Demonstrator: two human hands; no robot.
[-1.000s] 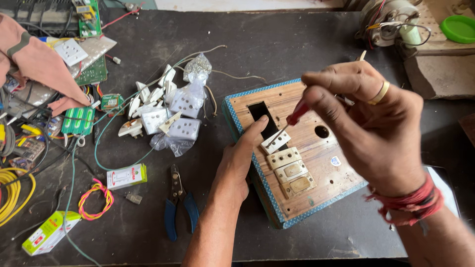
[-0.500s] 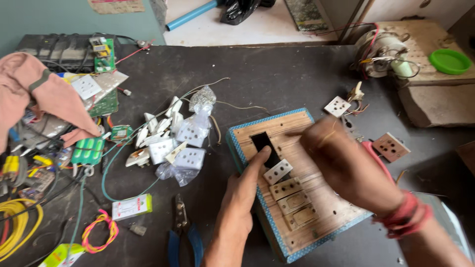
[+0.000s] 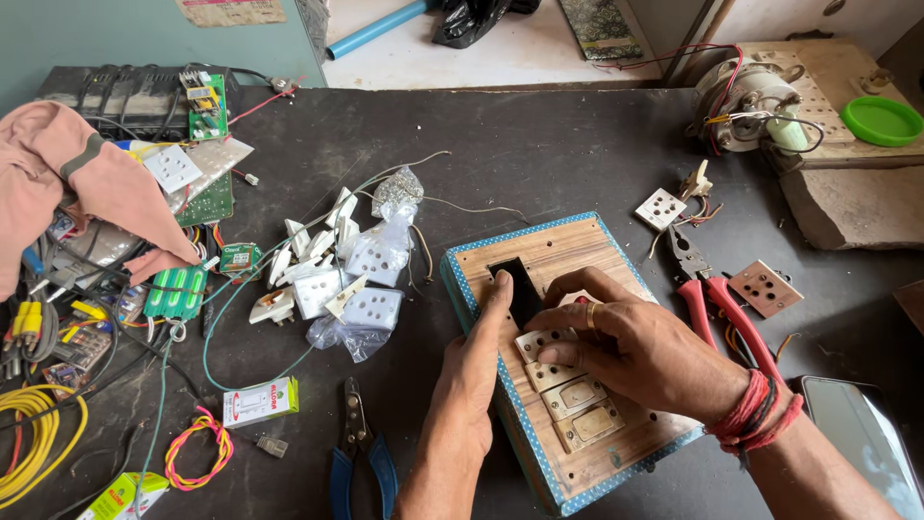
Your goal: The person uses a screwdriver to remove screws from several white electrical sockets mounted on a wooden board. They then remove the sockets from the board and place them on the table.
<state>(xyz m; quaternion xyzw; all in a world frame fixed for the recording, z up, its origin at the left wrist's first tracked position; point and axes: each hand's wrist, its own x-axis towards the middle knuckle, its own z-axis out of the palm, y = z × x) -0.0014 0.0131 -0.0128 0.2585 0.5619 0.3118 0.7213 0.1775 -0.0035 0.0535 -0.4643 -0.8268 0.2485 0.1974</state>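
A wooden board [image 3: 568, 248] with a blue dotted edge lies on the dark table. It has a black rectangular cut-out [image 3: 518, 287] and a row of pale switch modules [image 3: 581, 408]. My left hand [image 3: 472, 371] lies along the board's left edge with its fingers on top, beside the cut-out. My right hand [image 3: 643, 351], with a ring and red wrist threads, is curled over the board. Its fingertips pinch the topmost switch module [image 3: 535, 343]. A bit of something red shows under its fingers.
Red-handled pliers [image 3: 724, 300], a brown socket plate [image 3: 765, 286] and a white socket [image 3: 660, 207] lie right of the board, a phone [image 3: 859, 429] at lower right. Left are bagged white switches [image 3: 339, 281], blue-handled pliers [image 3: 358, 457], wire coils [image 3: 29, 445] and a pink cloth [image 3: 77, 183].
My right hand came down from above the board onto the top switch module. My left hand stayed at the board's left edge. The view shifted back, showing more of the table.
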